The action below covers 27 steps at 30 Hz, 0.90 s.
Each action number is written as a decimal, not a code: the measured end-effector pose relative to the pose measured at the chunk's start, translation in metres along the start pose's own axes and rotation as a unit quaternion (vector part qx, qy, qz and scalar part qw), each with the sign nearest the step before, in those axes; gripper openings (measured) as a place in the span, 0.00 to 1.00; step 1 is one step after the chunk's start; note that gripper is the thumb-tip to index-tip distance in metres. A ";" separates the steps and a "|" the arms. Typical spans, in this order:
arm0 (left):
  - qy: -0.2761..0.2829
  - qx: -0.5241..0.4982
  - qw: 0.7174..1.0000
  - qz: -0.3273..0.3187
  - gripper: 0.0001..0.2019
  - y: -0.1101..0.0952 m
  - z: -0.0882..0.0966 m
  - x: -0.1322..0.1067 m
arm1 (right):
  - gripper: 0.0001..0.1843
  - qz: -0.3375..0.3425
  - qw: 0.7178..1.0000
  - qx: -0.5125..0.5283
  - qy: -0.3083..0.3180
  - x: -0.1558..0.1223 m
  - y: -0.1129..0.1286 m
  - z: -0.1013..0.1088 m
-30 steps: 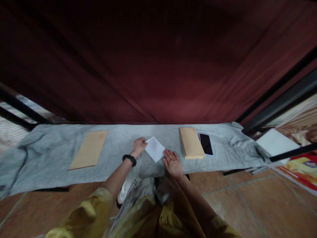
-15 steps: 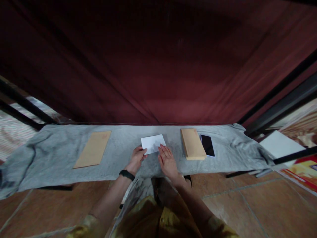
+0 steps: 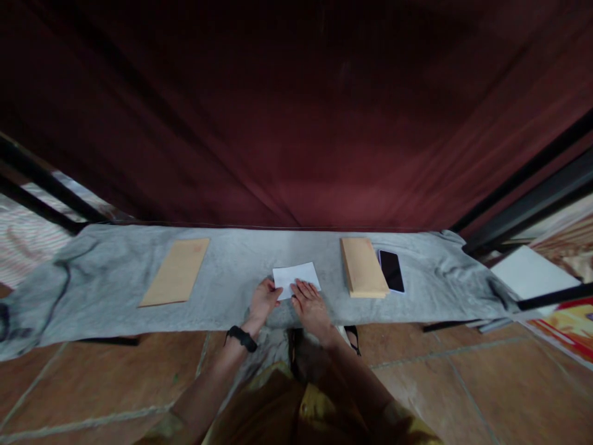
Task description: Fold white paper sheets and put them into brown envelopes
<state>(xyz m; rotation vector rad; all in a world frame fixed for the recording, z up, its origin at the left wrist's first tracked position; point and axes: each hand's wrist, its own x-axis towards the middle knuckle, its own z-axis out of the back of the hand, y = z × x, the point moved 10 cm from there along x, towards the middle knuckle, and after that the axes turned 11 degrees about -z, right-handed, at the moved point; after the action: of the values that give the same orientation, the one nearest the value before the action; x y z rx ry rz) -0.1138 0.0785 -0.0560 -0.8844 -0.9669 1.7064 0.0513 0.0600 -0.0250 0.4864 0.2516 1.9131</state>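
A white sheet of paper (image 3: 296, 273), which looks folded, lies on the grey cloth in front of me. My left hand (image 3: 265, 300) pinches its left edge between thumb and fingers. Flat across its lower right part rests my right hand (image 3: 311, 307), fingers stretched out and pressing the paper down. To the right is a stack of brown envelopes (image 3: 364, 267). A single brown envelope (image 3: 178, 272) lies apart on the left side.
A dark-screened phone (image 3: 391, 271) sits against the right side of the envelope stack. Grey cloth (image 3: 241, 259) covers the narrow table. Behind it hangs a dark red curtain (image 3: 287, 154), with black metal bars (image 3: 523, 191) at the sides.
The paper has come slightly nearer to me and to the right, with both hands along with it. My right hand now reaches further onto the paper. Envelopes and phone stay put.
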 end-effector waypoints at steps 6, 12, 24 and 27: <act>-0.026 0.282 0.942 -0.180 0.10 -0.040 0.008 -0.012 | 0.23 0.004 1.000 -0.024 -0.001 -0.002 0.005 0.001; 0.047 0.383 0.844 -0.372 0.25 -0.052 -0.050 -0.039 | 0.23 0.012 0.999 -0.049 0.011 -0.005 0.006 -0.002; 0.022 0.429 0.834 -0.347 0.31 -0.034 -0.044 -0.030 | 0.27 -0.015 0.996 -0.079 -0.030 -0.013 -0.018 -0.002; 0.022 0.432 0.833 -0.344 0.31 -0.035 -0.046 -0.030 | 0.29 -0.019 0.995 -0.088 -0.041 -0.018 -0.026 0.003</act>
<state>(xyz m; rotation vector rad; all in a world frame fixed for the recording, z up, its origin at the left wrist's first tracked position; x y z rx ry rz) -0.0519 0.0675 -0.0405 0.0531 -0.3047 1.2461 0.0803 0.0537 -0.0368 0.4382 0.0372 1.8540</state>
